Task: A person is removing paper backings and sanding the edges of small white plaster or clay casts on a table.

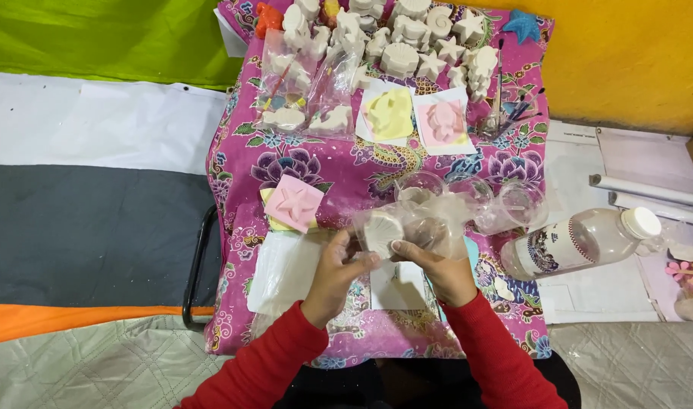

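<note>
Left hand [337, 266]: fingers curled, thumb and fingertips pinching the lower left edge of a white shell cast [383, 232]. Red sleeve.

Right hand [437, 266]: fingers pressed onto the cast's lower right edge and gathered on a clear plastic bag [430, 220] that lies around and behind the cast. Red sleeve.

Shell cast: ribbed, fan-shaped, held upright between both hands above the near middle of the table, partly inside the bag's mouth.

Directly below the hands: a white sheet [395, 286] on a pink floral cloth [346, 170] that covers the table. A second pale sheet [282, 273] lies just left, reaching toward the cloth's left edge.

Left of the cast: a pink star mould [295, 201] on yellow squares, apart from the hands.

Right of the cast: clear cups [513, 206], bunched together; then a clear bottle [581, 241] with a white cap, lying on its side across the cloth's right edge.

Middle strip of cloth, between the hands and the far row: bare.

Far row: yellow mould [390, 113] and pink mould [445, 123] on white squares; two bagged casts [305, 95] to their left; a crowd of white casts [407, 34] along the far edge.

Off the right edge: white rolls [649, 185].
</note>
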